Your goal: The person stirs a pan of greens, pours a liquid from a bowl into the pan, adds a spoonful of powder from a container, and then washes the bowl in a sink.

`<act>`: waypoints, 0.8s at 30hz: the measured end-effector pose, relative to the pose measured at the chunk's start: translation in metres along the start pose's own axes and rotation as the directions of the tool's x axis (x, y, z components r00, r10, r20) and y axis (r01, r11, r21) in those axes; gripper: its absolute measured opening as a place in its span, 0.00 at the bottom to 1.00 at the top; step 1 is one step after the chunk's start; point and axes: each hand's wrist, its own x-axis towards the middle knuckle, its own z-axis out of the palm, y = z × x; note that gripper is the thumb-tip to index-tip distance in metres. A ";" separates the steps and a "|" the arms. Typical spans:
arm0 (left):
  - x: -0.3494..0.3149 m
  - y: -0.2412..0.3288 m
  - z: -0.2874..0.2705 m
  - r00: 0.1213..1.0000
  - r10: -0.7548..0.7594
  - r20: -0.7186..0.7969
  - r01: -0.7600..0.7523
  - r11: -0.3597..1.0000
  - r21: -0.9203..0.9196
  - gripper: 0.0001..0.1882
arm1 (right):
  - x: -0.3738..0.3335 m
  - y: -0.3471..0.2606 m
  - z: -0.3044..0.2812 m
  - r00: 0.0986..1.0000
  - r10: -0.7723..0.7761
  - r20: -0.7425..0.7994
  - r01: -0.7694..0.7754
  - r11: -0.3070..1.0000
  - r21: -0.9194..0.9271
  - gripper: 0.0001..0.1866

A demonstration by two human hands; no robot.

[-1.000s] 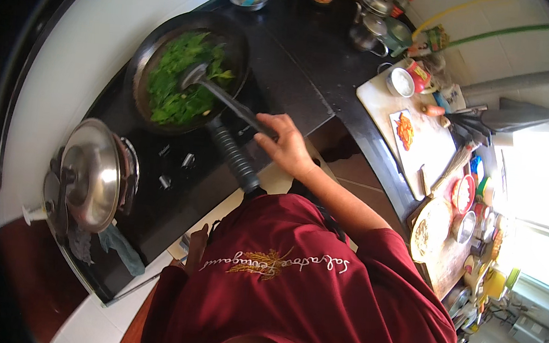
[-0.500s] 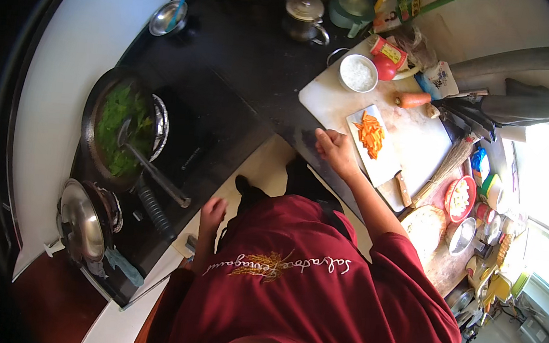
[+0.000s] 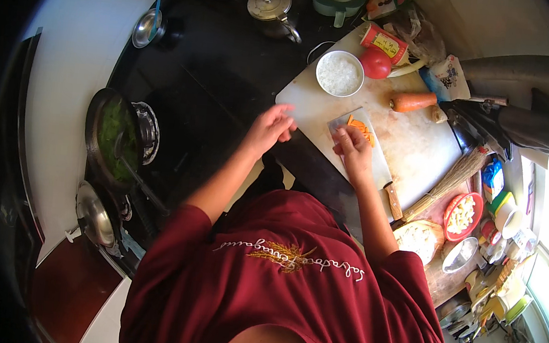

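A cleaver (image 3: 380, 156) lies flat on the white cutting board (image 3: 420, 145), its wooden handle (image 3: 392, 200) toward me. Orange carrot strips (image 3: 362, 128) rest on its blade, partly hidden by my right hand (image 3: 354, 154). That hand is over the blade with its fingers curled in beside the strips; whether anything is in them is hidden. My left hand (image 3: 270, 130) is held over the dark counter by the board's left edge, fingers apart and holding nothing. A white bowl of white bits (image 3: 340, 73) sits at the board's far left corner.
At left, a wok (image 3: 97, 149) of greens holds a ladle. A lidded pot (image 3: 95, 218) stands nearer. A tomato (image 3: 375, 63), a carrot (image 3: 412, 102) and a straw brush (image 3: 446, 183) surround the board. Beyond are a metal teapot (image 3: 269, 4) and a red bowl (image 3: 462, 216).
My left hand has risen from beside my body to the board's left edge. My right hand has moved right, onto the cleaver's carrot strips. The view has turned toward the board.
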 end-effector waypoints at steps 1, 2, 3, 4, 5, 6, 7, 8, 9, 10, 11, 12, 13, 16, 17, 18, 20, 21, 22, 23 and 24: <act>0.013 0.004 0.005 0.999 0.004 -0.040 -0.007 0.997 -0.078 0.23 | 0.007 -0.004 -0.001 0.998 -0.008 -0.054 0.012 0.997 0.082 0.18; 0.026 0.009 0.016 0.997 0.005 -0.082 -0.018 0.988 -0.155 0.26 | 0.018 -0.004 -0.011 0.999 0.008 -0.039 -0.006 0.999 0.038 0.21; 0.038 0.013 0.023 0.992 0.001 -0.127 -0.030 0.974 -0.227 0.29 | 0.026 -0.011 -0.014 0.993 -0.101 -0.069 0.102 0.995 0.010 0.22; 0.050 0.014 0.026 0.992 -0.022 -0.122 -0.009 0.967 -0.255 0.30 | 0.037 -0.016 -0.017 0.982 -0.157 -0.104 0.154 0.987 -0.037 0.22; 0.061 0.015 0.028 0.992 -0.046 -0.118 0.011 0.959 -0.284 0.32 | 0.049 -0.019 -0.018 0.967 -0.215 -0.134 0.205 0.975 -0.085 0.23; 0.071 0.015 0.031 0.991 -0.069 -0.111 0.031 0.949 -0.313 0.34 | 0.061 -0.020 -0.018 0.972 -0.194 -0.131 0.188 0.981 -0.054 0.23; 0.080 0.016 0.034 0.990 -0.103 -0.101 0.065 0.942 -0.328 0.35 | 0.074 -0.021 -0.018 0.976 -0.177 -0.130 0.175 0.984 -0.027 0.23; 0.087 0.017 0.037 0.987 -0.136 -0.090 0.097 0.934 -0.344 0.36 | 0.084 -0.023 -0.018 0.979 -0.161 -0.127 0.162 0.987 -0.001 0.23; 0.093 0.018 0.039 0.982 -0.170 -0.084 0.129 0.925 -0.359 0.37 | 0.092 -0.025 -0.018 0.987 -0.129 -0.096 0.130 0.992 0.007 0.23; 0.098 0.020 0.039 0.985 -0.157 -0.073 0.121 0.925 -0.359 0.36 | 0.099 -0.028 -0.019 0.993 -0.096 -0.064 0.097 0.995 0.013 0.22; 0.103 0.022 0.040 0.988 -0.143 -0.061 0.112 0.926 -0.361 0.36 | 0.105 -0.029 -0.019 0.997 -0.063 -0.032 0.064 0.998 0.018 0.22; 0.106 0.022 0.040 0.990 -0.131 -0.052 0.103 0.927 -0.362 0.35 | 0.108 -0.028 -0.016 0.997 -0.058 -0.057 0.060 0.998 0.027 0.21; 0.109 0.021 0.041 0.991 -0.114 -0.074 0.083 0.939 -0.335 0.34 | 0.110 -0.026 -0.015 0.995 -0.079 -0.060 0.081 0.996 0.027 0.21; 0.112 0.019 0.044 0.986 -0.063 -0.154 0.022 0.967 -0.255 0.31 | 0.109 -0.029 -0.012 0.987 -0.146 -0.074 0.144 0.989 -0.020 0.19; 0.110 0.019 0.045 0.980 -0.049 -0.191 0.003 0.973 -0.231 0.31 | 0.107 -0.028 -0.009 0.983 -0.169 -0.072 0.166 0.985 -0.041 0.18; 0.107 0.022 0.045 0.974 -0.032 -0.224 -0.015 0.978 -0.206 0.30 | 0.105 -0.030 -0.007 0.978 -0.193 -0.073 0.189 0.980 -0.062 0.18; 0.097 0.030 0.040 0.979 -0.052 -0.199 0.007 0.975 -0.220 0.31 | 0.095 -0.034 -0.003 0.971 -0.225 -0.084 0.219 0.973 -0.079 0.18; 0.088 0.036 0.036 0.980 -0.064 -0.187 0.020 0.973 -0.229 0.31 | 0.085 -0.042 0.002 0.968 -0.240 -0.077 0.234 0.969 -0.077 0.17; 0.079 0.043 0.032 0.984 -0.042 -0.171 -0.005 0.964 -0.267 0.31 | 0.076 -0.052 0.006 0.964 -0.258 -0.072 0.253 0.965 -0.074 0.17; 0.068 0.051 0.026 0.988 -0.019 -0.155 -0.029 0.952 -0.304 0.31 | 0.067 -0.060 0.011 0.959 -0.275 -0.067 0.271 0.960 -0.071 0.17; 0.056 0.058 0.021 0.990 0.009 -0.140 -0.057 0.937 -0.344 0.31 | 0.059 -0.065 0.014 0.956 -0.291 -0.037 0.288 0.956 -0.059 0.16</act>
